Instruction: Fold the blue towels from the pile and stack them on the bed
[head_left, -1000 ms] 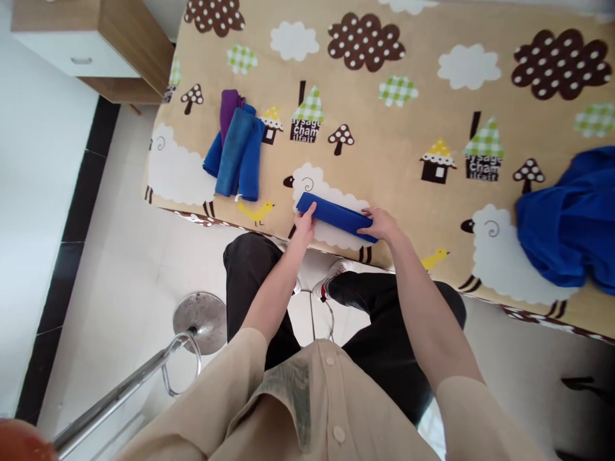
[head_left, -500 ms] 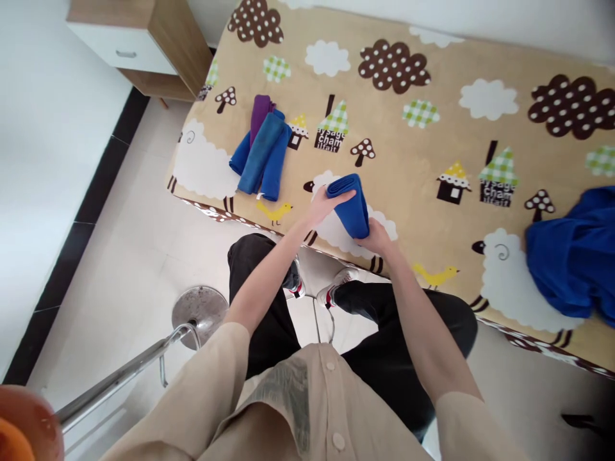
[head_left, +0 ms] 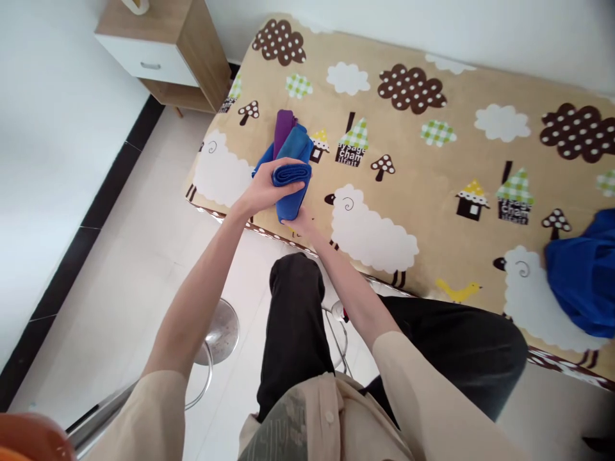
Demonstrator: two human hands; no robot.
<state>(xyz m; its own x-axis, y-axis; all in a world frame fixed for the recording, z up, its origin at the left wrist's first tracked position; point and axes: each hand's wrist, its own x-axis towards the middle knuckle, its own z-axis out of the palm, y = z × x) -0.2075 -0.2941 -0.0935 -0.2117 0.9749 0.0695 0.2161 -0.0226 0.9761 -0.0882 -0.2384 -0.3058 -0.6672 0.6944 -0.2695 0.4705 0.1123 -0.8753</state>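
A rolled blue towel (head_left: 290,200) is held between my two hands, its spiral end facing up. My left hand (head_left: 267,187) grips its upper end, thumb and fingers on either side. My right hand (head_left: 300,221) is closed round the lower end. Just behind it on the bed lie other rolls: a purple one (head_left: 283,129) and a teal-blue one (head_left: 298,142), with more blue partly hidden by my hands and the held roll.
The bed (head_left: 398,211) has a beige sheet printed with sheep and clouds. A heap of blue cloth (head_left: 583,282) lies at its right. A nightstand (head_left: 158,64) stands at the back left. A round metal stool base (head_left: 223,333) is on the floor beside my left arm.
Both hands have carried the rolled blue towel left, from above the middle sheep to over the group of rolls. My body and view have shifted too.
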